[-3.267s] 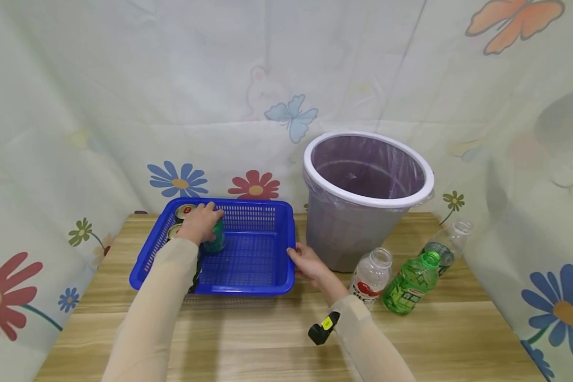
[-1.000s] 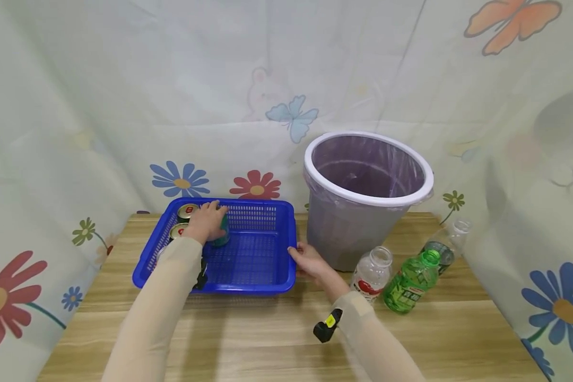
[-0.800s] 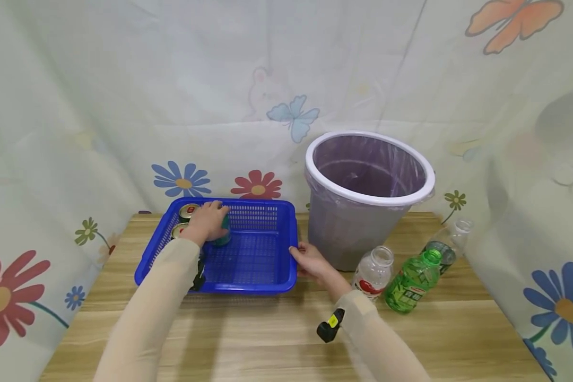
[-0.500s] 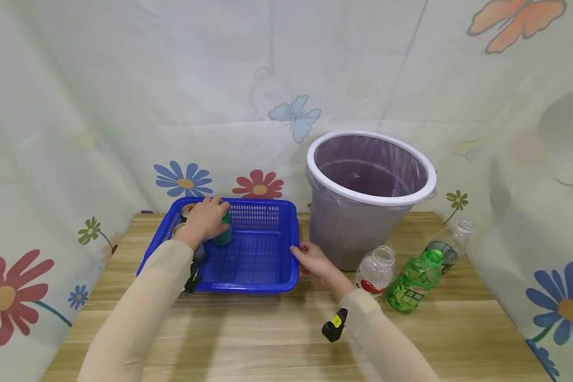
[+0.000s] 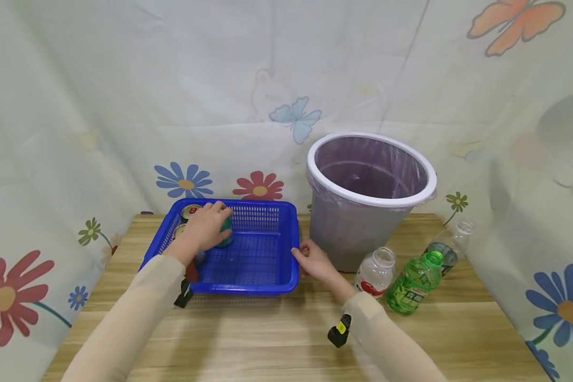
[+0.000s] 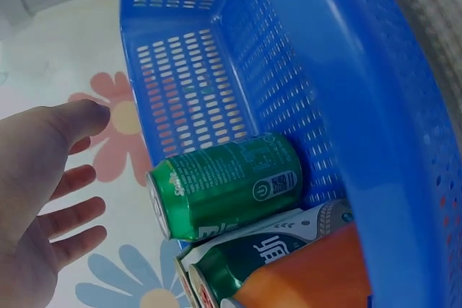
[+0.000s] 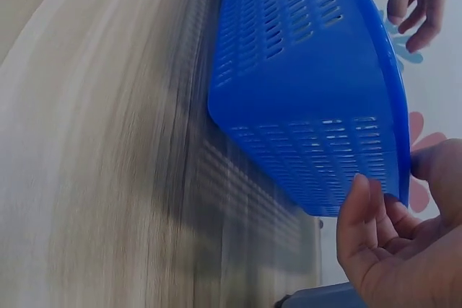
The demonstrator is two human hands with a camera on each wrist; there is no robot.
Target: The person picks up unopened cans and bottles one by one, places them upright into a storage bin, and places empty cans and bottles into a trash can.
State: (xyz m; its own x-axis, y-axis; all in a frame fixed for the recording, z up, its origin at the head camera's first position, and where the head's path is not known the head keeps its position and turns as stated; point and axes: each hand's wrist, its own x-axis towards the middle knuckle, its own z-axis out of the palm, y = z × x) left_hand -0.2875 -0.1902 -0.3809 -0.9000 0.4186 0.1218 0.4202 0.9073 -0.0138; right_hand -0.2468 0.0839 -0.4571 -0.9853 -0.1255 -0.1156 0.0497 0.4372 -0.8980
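Observation:
My left hand (image 5: 204, 227) reaches over the left half of the blue plastic basket (image 5: 248, 290). In the left wrist view its fingers are spread and relaxed, apart from a green drink can (image 6: 234, 184) that stands in the basket. Beside that can are more cans, among them a dark green can (image 6: 229, 268), and an orange item (image 6: 310, 273) whose kind is hidden. Two can tops, a far one (image 5: 191, 211) and a nearer one (image 5: 179, 230), show left of the hand. My right hand (image 5: 314, 261) pinches the basket's right rim between thumb and fingers.
A grey bin (image 5: 348, 233) with a white rim and clear liner stands behind my right hand. By my right forearm on the wooden table (image 5: 248, 339) are a clear bottle (image 5: 375, 270), a green bottle (image 5: 415, 281) and another clear bottle (image 5: 451, 244). A patterned curtain hangs behind.
Earlier my left hand was around the green can; now it has let go and is above it. My left forearm has swung left. My right hand keeps its hold on the basket rim.

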